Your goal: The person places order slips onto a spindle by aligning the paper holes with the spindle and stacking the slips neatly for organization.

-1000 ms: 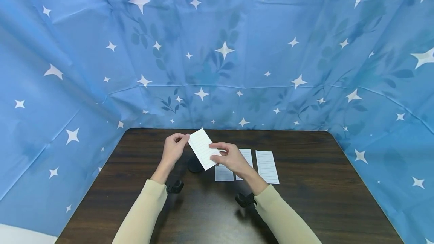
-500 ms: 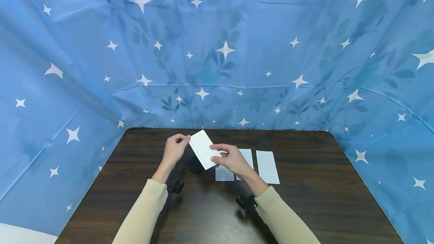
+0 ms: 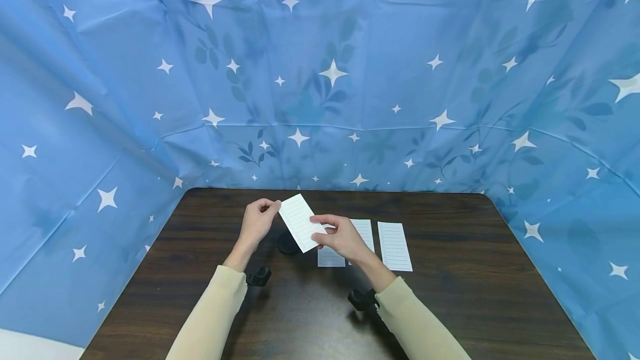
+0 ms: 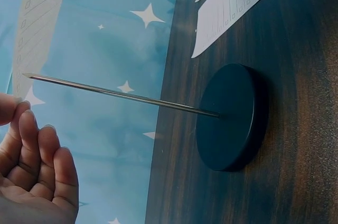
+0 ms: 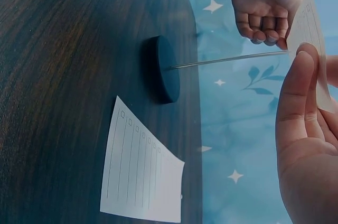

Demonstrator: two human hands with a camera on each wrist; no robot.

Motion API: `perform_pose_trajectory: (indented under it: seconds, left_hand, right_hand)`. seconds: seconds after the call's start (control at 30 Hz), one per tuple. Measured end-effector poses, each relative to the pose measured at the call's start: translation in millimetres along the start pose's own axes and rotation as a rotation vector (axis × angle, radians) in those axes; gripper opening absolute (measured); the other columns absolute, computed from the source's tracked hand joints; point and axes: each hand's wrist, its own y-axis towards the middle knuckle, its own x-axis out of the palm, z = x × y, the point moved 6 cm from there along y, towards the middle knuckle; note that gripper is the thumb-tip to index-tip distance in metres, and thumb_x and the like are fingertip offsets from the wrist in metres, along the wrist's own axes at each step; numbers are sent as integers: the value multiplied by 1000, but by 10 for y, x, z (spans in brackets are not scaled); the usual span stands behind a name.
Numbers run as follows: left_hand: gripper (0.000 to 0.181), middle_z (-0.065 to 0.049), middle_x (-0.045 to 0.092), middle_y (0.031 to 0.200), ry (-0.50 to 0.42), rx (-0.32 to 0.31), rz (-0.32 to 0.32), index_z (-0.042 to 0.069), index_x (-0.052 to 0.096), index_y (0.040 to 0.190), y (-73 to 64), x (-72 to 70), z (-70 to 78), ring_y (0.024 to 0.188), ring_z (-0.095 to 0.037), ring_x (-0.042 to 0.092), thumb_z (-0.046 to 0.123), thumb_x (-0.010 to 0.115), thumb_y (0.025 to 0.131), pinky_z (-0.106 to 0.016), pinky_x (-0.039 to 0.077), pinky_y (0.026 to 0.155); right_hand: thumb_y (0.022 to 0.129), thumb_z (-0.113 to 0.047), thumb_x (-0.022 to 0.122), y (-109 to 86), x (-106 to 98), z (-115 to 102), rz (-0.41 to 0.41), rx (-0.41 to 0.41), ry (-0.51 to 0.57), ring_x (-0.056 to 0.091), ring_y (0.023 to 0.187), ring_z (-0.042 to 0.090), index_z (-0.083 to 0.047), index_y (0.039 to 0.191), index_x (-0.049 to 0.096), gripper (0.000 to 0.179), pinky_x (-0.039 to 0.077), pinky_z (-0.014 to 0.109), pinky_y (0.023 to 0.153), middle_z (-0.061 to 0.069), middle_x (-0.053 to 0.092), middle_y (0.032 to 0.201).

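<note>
My left hand [image 3: 256, 222] pinches the left corner of a lined paper slip [image 3: 300, 223] between thumb and index finger. My right hand [image 3: 343, 236] holds the same slip by its right edge, thumb on the near face. A spike file stands upright beneath it; its round black base [image 4: 227, 118] rests on the table and its thin metal spike [image 4: 127, 95] points up at the slip. In the left wrist view the spike's tip lies over the slip's outline; whether it touches the paper cannot be told. Checkboxes [image 5: 142, 134] line the edge of a slip on the table.
To the right of the base lie three more lined slips, the left one [image 3: 330, 257] and middle one [image 3: 363, 232] partly behind my right hand, the right one [image 3: 395, 246] in full view. The dark wooden table [image 3: 475, 271] meets a blue star-patterned curtain [image 3: 320, 99].
The held slip has come down very slightly, with both hands keeping their grip. The slips on the table and the spike's base have stayed put.
</note>
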Motion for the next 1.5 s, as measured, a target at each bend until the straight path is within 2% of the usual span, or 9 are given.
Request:
perform_pose_trajectory:
  seconds: [0.17,0.27,0.47,0.63,0.77,0.93,1.07,1.23,1.5]
  left_hand:
    - [27,-28,65,92,-3,-6,2,2,73,89,-4,-7,6,77,-27,55,26,65,100,-38,44,72]
    - [27,-27,65,92,0,-3,3,2,73,90,-2,-5,8,77,-25,56,26,65,100,-37,44,72]
    - [26,-23,66,90,20,1,2,2,73,91,-2,6,-2,77,-24,55,25,65,100,-36,44,71]
    - [25,-24,66,92,56,18,2,2,73,91,-4,18,17,77,-24,54,24,65,101,-35,43,70]
    - [24,-17,65,85,97,48,7,2,73,92,5,15,2,76,-25,53,24,65,100,-36,43,69]
    - [23,-7,62,81,157,30,-13,3,74,94,-13,16,-105,74,-24,51,23,66,100,-36,42,68]
    - [24,-8,62,82,155,17,-21,2,74,95,-25,28,-155,75,-24,51,24,66,100,-36,42,68]
    - [23,-8,63,84,160,14,-27,2,74,94,-21,53,-207,76,-23,52,23,66,100,-36,43,69]
    - [22,-7,65,83,190,20,-32,2,74,92,-20,82,-303,76,-21,54,21,67,99,-35,44,71]
  right_hand:
    - [92,1,71,-46,13,-60,18,-10,-7,70,81,21,8,134,60,44,54,32,68,25,60,133]
    - [91,-1,73,13,-6,77,27,-8,-13,70,82,21,4,134,62,44,54,36,70,21,61,134]
    - [92,0,72,26,3,105,16,-13,-15,71,81,21,5,134,61,45,56,53,77,22,61,134]
    - [92,0,72,24,9,120,3,-22,-1,70,82,19,7,136,59,46,57,41,72,26,57,137]
    - [92,0,71,10,11,126,4,-32,2,70,82,20,9,136,58,47,52,32,66,27,57,137]
    - [91,1,72,8,32,181,0,-20,-15,70,80,22,9,135,59,46,57,45,72,27,60,134]
    - [91,0,73,2,40,218,0,-17,-32,71,81,29,9,134,60,46,55,57,78,26,60,136]
    - [91,0,73,-4,42,286,4,8,-54,71,80,34,8,133,61,45,55,56,79,23,63,132]
    - [90,-1,73,-23,64,356,1,40,-81,71,75,27,6,132,63,43,57,49,78,20,66,126]
